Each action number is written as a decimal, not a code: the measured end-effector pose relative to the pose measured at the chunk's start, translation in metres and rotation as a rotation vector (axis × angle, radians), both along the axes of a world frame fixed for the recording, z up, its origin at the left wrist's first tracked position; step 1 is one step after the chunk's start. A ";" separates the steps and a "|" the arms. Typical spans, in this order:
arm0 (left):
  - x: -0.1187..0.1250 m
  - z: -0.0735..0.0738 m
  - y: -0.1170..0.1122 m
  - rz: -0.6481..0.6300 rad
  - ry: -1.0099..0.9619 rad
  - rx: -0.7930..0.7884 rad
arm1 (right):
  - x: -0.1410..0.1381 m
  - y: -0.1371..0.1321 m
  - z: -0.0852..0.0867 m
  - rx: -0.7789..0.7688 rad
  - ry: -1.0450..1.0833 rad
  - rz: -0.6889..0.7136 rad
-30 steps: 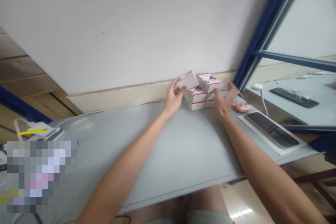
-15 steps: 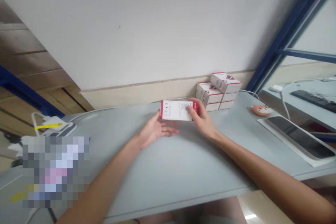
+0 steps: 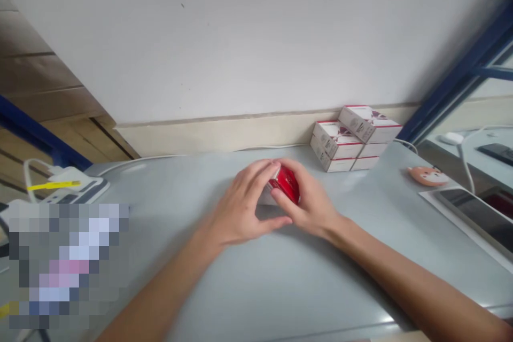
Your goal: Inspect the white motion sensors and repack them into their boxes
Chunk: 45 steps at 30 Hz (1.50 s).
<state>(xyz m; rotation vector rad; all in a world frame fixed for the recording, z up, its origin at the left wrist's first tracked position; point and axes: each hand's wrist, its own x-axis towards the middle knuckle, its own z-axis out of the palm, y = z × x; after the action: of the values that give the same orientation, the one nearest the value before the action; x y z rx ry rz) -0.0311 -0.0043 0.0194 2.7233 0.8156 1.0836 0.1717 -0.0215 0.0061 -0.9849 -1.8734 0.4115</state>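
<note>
A small red and white carton (image 3: 285, 184) is between my two hands over the middle of the grey table. It is turned so that a red face shows, and much of it is hidden by my fingers. My right hand (image 3: 310, 195) grips it, with the thumb across the near side and the fingers behind. Around its left side curls my left hand (image 3: 242, 203), fingertips at the carton's far upper edge and thumb reaching below it toward my right hand.
Several white cartons with red edges (image 3: 339, 141) are stacked against the wall at the back right. Farther right are an orange animal-faced object (image 3: 428, 175) and a dark phone-like slab (image 3: 476, 214) on a white sheet. A power strip (image 3: 76, 187) with cables sits at the left, near a blurred-out patch.
The carton has been turned from its printed white face to a red face. My left hand has moved from under its left end to curl around it. The view has shifted slightly.
</note>
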 end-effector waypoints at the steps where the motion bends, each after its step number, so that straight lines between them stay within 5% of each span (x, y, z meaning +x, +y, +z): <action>1: -0.001 0.000 0.001 -0.017 0.019 0.005 | 0.002 -0.003 0.000 0.000 -0.004 0.026; 12: 0.000 -0.021 0.013 0.055 -0.022 0.206 | 0.013 -0.005 0.010 0.008 -0.027 0.147; 23: -0.004 -0.016 0.010 -0.002 -0.065 0.388 | 0.017 -0.002 0.021 -0.166 0.292 0.035; 35: -0.001 -0.006 0.007 0.001 -0.088 0.364 | 0.019 0.002 0.028 -0.213 0.413 -0.072; 41: 0.002 -0.004 0.002 0.098 -0.123 0.365 | 0.027 0.014 0.020 0.205 -0.054 -0.358; 45: 0.003 -0.005 0.001 0.158 -0.150 0.321 | 0.029 0.017 0.020 0.436 -0.198 -0.271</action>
<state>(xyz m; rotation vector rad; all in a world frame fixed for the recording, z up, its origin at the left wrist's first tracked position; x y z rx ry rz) -0.0278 -0.0030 0.0146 2.8174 0.9159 1.5542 0.2005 -0.0049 0.0256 -0.9821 -1.8592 -0.2561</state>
